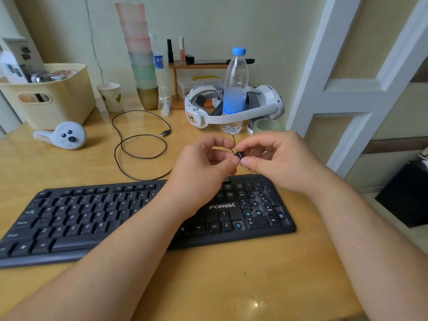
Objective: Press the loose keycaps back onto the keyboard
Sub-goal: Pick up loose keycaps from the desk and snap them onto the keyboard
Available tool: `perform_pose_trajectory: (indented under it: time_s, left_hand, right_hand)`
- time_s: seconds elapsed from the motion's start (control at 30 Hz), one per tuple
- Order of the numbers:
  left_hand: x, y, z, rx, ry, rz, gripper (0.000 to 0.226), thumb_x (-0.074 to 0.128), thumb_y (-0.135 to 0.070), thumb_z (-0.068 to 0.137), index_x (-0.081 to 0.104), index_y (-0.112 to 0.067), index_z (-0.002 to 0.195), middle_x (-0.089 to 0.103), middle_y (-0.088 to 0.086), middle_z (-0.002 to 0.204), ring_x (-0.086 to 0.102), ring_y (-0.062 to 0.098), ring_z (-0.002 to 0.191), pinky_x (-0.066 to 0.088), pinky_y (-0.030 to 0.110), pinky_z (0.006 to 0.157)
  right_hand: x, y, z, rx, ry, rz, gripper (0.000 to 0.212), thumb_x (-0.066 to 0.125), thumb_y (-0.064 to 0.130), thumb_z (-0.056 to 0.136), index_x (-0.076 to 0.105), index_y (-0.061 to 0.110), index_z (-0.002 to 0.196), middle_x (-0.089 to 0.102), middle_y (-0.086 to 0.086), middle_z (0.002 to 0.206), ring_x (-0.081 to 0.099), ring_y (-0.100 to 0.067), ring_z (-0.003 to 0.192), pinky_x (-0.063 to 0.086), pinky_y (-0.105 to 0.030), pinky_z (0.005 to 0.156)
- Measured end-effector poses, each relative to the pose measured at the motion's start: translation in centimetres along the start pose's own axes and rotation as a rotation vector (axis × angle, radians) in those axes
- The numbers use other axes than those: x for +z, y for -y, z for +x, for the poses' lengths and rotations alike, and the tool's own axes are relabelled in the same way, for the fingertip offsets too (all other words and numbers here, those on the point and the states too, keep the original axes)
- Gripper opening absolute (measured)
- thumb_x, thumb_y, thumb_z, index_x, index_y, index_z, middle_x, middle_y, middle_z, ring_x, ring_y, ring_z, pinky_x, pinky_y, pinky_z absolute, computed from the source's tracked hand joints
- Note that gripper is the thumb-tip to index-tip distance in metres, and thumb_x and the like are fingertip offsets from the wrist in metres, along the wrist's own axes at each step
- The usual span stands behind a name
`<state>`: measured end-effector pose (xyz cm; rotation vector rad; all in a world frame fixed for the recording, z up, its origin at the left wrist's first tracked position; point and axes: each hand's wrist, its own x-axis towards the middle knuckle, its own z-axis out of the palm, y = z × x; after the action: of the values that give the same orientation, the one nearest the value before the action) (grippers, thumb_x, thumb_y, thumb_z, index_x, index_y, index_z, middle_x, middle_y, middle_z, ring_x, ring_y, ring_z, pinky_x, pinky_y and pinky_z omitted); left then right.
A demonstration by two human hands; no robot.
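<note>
Pinching one small black plastic keycap (239, 155) betw both hands, left hand (203, 163) and right hand (275, 158) hold it above the black FOREV keyboard (97, 218), prob checking its legend/orientation. Numpad sockets at right show bare blue stems, awaiting caps.

Room corner: pale wall, wooden desk, white-framed panel.

Item: glossy light-wood desk (69, 167), catching a soft glare spot below the fingers. Pale green-cream wall (231, 24) beyond the fingers, with a thin crack line running down its left part. White-framed panelled door or partition (347, 89) to the right of the fingers. Small wooden shelf (199, 65) against the wall. Light even, daylight-like.
</note>
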<state>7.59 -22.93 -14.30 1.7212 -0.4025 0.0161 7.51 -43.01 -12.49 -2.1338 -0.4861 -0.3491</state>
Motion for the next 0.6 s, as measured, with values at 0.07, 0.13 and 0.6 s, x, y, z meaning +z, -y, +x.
perform_pose_trajectory:
  time_s: [0.07, 0.13, 0.6]
  left_hand:
    - [-0.1, 0.1, 0.0, 0.018, 0.008, 0.068, 0.021, 0.075, -0.019, 0.095, 0.066, -0.033, 0.107, 0.078, -0.004, 0.087, 0.075, 0.021, 0.084, 0.061, 0.053, 0.086]
    - [-0.1, 0.1, 0.0, 0.044, 0.016, 0.156, 0.021, 0.075, -0.024, 0.094, 0.065, -0.037, 0.107, 0.077, -0.008, 0.086, 0.074, 0.016, 0.083, 0.061, 0.046, 0.084]
    - [0.1, -0.3, -0.6, 0.123, 0.214, 0.426, 0.036, 0.07, -0.023, 0.099, 0.059, -0.04, 0.129, 0.075, -0.023, 0.088, 0.062, -0.006, 0.076, 0.042, 0.007, 0.068]
  right_hand:
    - [-0.1, 0.3, 0.0, 0.019, 0.029, -0.073, 0.034, 0.086, 0.012, 0.081, 0.077, 0.043, 0.093, 0.075, 0.006, 0.089, 0.069, -0.016, 0.083, 0.06, -0.039, 0.081]
    - [-0.3, 0.7, 0.1, 0.027, 0.065, -0.165, 0.034, 0.087, 0.016, 0.081, 0.076, 0.045, 0.092, 0.074, 0.011, 0.085, 0.068, -0.01, 0.08, 0.059, -0.032, 0.078]
    - [-1.7, 2.4, -3.0, 0.138, 0.199, -0.252, 0.027, 0.086, 0.022, 0.082, 0.076, 0.046, 0.091, 0.073, 0.017, 0.086, 0.069, -0.006, 0.081, 0.059, -0.034, 0.083]
